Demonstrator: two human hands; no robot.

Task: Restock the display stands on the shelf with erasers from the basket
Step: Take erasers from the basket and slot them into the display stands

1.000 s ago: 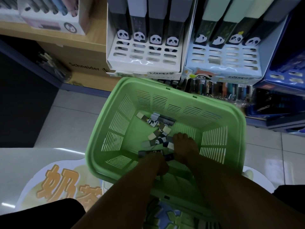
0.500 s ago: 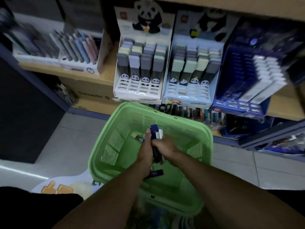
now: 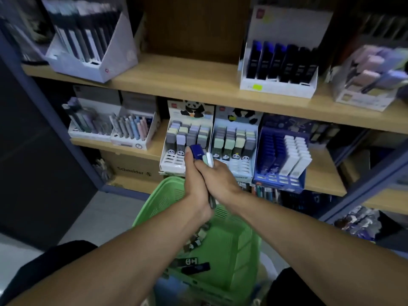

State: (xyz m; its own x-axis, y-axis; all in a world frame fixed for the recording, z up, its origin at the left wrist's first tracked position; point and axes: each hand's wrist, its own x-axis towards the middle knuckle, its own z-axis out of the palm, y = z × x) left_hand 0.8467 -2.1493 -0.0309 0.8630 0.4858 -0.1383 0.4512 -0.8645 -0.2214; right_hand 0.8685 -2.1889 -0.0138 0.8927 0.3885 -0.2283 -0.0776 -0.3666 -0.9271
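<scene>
Two hands meet above the basket (image 3: 231, 257), both clamped on a small bundle of erasers. Left hand (image 3: 195, 186) has thumb pressed on the blue eraser (image 3: 197, 151); right hand (image 3: 217, 177) curls round the pale erasers (image 3: 208, 159) beside it. Long axes point up and away, twd the shelf. Bundle sits directly in front of the left panda stand (image 3: 187, 140), w/ the blue stand (image 3: 280, 160) well off to the right. So blue eraser likely needs a rightward carry, and right hand is nearer. More erasers lie loose in the basket below.
</scene>
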